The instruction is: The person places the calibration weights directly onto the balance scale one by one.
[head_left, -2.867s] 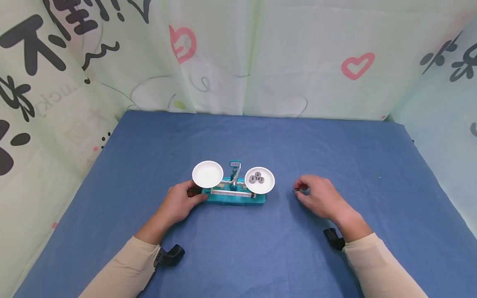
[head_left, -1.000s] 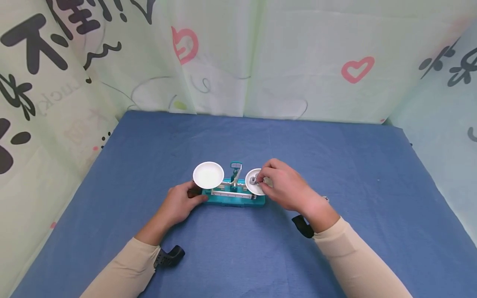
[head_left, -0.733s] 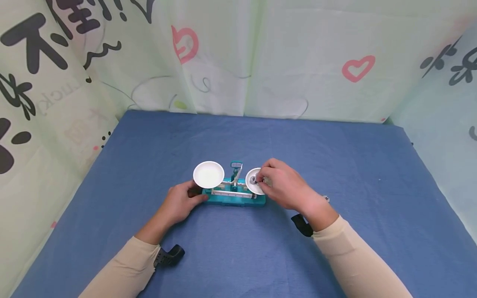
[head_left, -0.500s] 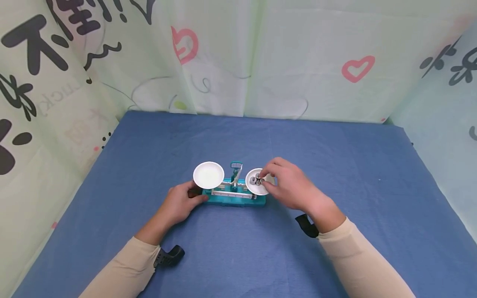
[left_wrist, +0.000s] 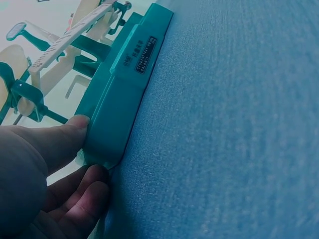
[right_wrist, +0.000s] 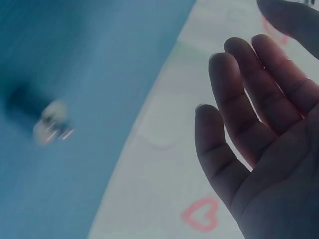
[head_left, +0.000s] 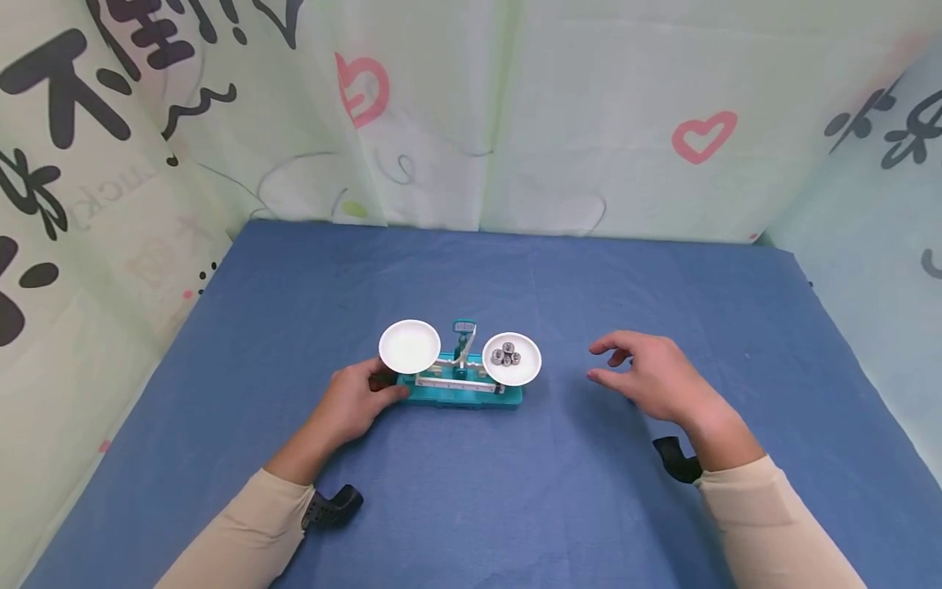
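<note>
A teal and white tray balance (head_left: 464, 397) stands on the cloth, with a printed label on its base in the left wrist view. My left hand (head_left: 356, 401) grips the base's left end, thumb (left_wrist: 67, 137) on top and fingers curled against the end. Several small metal weights (head_left: 507, 355) sit grouped in the white right pan (head_left: 527, 372); the white left pan (head_left: 410, 346) holds nothing. My right hand (head_left: 655, 376) is in the air right of the balance, fingers parted and holding nothing. A blurred shiny metal piece (right_wrist: 50, 122) lies on the cloth in the right wrist view.
A blue cloth (head_left: 471, 507) covers the table. Pale printed curtains (head_left: 589, 147) hang along the back and both sides. Each wrist wears a black camera mount (head_left: 334, 507).
My right hand has left the right pan and moved right, its fingers parting. The right pan holds one more weight than 2.9 s ago. My left hand stays on the base.
</note>
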The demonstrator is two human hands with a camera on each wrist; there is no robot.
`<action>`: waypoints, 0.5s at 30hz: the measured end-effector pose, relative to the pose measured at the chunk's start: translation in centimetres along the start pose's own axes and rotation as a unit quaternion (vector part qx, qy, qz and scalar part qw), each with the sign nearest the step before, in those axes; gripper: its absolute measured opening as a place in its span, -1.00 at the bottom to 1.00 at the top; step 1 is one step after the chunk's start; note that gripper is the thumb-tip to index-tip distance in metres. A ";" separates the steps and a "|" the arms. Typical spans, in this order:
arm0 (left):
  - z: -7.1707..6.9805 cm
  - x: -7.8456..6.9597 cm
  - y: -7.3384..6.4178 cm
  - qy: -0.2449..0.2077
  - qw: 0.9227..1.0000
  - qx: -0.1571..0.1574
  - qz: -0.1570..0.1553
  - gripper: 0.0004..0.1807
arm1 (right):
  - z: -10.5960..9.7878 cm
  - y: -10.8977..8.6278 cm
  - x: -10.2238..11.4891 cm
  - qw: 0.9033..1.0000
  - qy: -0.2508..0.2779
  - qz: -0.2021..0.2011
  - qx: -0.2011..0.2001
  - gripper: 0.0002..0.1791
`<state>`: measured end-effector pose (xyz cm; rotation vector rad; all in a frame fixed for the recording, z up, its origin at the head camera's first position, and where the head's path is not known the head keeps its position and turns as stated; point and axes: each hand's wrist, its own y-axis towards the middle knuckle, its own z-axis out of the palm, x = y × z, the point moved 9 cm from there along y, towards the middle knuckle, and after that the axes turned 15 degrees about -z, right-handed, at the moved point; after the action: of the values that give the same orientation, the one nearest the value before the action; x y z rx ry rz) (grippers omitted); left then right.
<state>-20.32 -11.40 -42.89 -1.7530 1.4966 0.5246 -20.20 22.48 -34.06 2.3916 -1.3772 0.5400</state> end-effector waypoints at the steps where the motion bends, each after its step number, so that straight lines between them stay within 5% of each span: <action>1: 0.0 0.0 0.0 0.001 1.000 0.000 -0.001 -0.62 | -0.1 -0.3 -0.6 1.000 0.002 0.010 0.001 -0.65; 15: -0.1 0.1 0.0 0.004 1.000 -0.002 -0.004 -0.63 | 1.0 -4.3 -6.8 0.995 -0.014 0.090 0.028 -0.58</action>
<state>-20.30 -11.50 -42.87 -1.7657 1.4942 0.5187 -19.43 29.17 -38.54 2.3395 -1.6211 0.6008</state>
